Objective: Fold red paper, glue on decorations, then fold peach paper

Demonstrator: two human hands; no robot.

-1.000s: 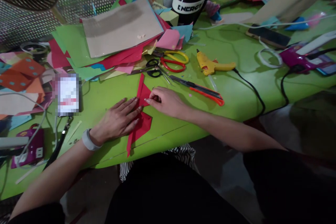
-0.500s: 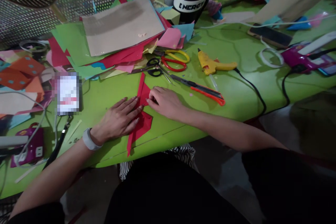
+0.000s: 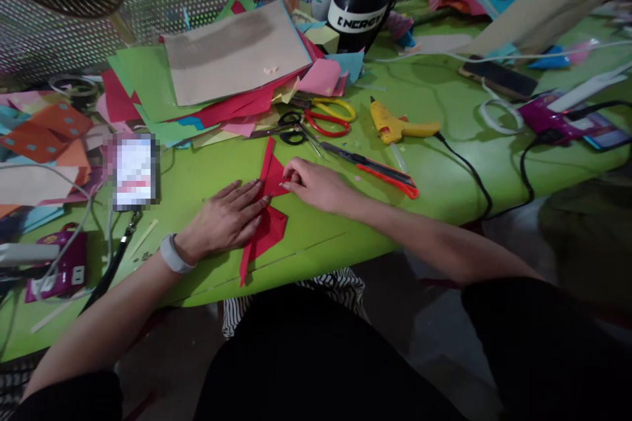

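Note:
A folded piece of red paper (image 3: 269, 235) lies on the green table, with a narrow folded strip along its left edge. My left hand (image 3: 228, 220) rests flat across that strip, fingers stretched out and pressing on the paper. At the paper's upper right side, my right hand (image 3: 311, 183) has its thumb and fingertips pinched on the red edge. Part of the paper is covered by both hands. Just beyond the right hand lies a red and black box cutter (image 3: 385, 174), beside black-handled scissors (image 3: 291, 128).
A yellow glue gun (image 3: 402, 125) with a black cord lies to the right. Red-and-yellow-handled scissors (image 3: 330, 115) sit below a stack of coloured paper (image 3: 237, 56). A black bottle (image 3: 363, 3) stands behind. Purple power strips (image 3: 548, 120) and a lanyard card (image 3: 134, 174) flank the work area.
My right hand has shifted slightly to the right, its fingertips still at the paper's edge. My left hand stays pressed on the red paper. The camera view has moved a little.

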